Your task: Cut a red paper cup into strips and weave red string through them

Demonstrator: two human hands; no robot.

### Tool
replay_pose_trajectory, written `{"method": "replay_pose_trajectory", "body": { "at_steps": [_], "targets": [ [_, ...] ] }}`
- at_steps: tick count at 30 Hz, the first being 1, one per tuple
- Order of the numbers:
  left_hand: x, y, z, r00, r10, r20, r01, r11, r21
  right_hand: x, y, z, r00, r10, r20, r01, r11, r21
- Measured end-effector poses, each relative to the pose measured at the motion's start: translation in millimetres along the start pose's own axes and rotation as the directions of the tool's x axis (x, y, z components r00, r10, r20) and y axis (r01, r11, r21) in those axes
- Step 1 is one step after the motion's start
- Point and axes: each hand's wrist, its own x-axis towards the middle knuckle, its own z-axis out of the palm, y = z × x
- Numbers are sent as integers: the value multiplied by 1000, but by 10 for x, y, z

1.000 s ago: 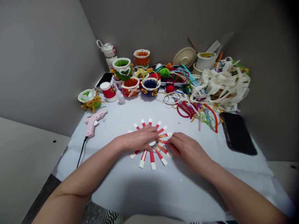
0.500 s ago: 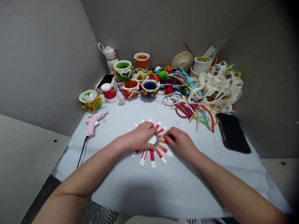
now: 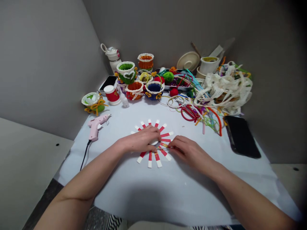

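A paper cup cut into red and white strips [image 3: 150, 156] lies spread like a sunburst on the white-covered table. My left hand [image 3: 145, 139] rests over its round base, with thumb and fingers gripping the centre and hiding much of it. On the right side, my right hand [image 3: 184, 148] pinches the end of one strip between thumb and fingers. That strip looks turned on its edge. The other strips fan out flat around the base.
A pink glue gun [image 3: 94, 127] with a black cord lies left. Decorated cups [image 3: 154, 90], a bottle [image 3: 112, 59] and yarn balls [image 3: 168, 77] stand at the back. Red scissors [image 3: 189, 113], white lace [image 3: 223, 92] and a black phone [image 3: 242, 136] are right.
The cut cup has turned and shifted slightly under my left hand. My right hand has moved a little down, and a strip at its fingertips now looks raised on edge.
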Motion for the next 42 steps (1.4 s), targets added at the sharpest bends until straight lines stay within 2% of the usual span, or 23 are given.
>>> {"method": "replay_pose_trajectory", "body": {
  "at_steps": [5, 11, 15, 19, 21, 23, 26, 28, 32, 38, 42],
  "targets": [
    [27, 55, 29, 998, -63, -24, 63, 998, 20, -4, 19, -48, 997, 72, -18, -71, 997, 23],
    [114, 156, 194, 979, -22, -203, 21, 1000, -6, 30, 56, -83, 988, 111, -110, -97, 988, 122],
    [210, 198, 351, 954, -95, -285, 80, 995, -65, 65, 68, -72, 985, 128, -117, -103, 975, 199],
    [253, 189, 428, 944, -143, -299, 128, 989, -69, 95, 131, -30, 978, 180, -108, -141, 944, 300],
    [255, 188, 443, 940, -150, -307, 137, 988, -65, 131, 218, -48, 958, 245, -149, -191, 933, 305],
    [252, 192, 457, 932, -147, -331, 129, 989, -75, 200, 346, -128, 921, 308, -237, -256, 940, 227],
    [253, 194, 483, 919, -141, -367, 121, 990, -77, 373, 555, -356, 873, 349, -339, -392, 917, -65],
    [257, 188, 501, 914, -135, -384, 119, 991, -64, 512, 657, -532, 855, 386, -348, -472, 856, -210],
    [261, 161, 530, 904, -120, -410, 98, 992, -73, 769, 755, -764, 804, 493, -333, -589, 737, -331],
    [255, 138, 542, 882, -118, -456, 76, 991, -111, 1001, 889, -716, 718, 661, -218, -679, 594, -431],
    [256, 145, 535, 875, -126, -468, 80, 990, -117, 1034, 919, -750, 687, 705, -177, -698, 572, -430]
  ]
}}
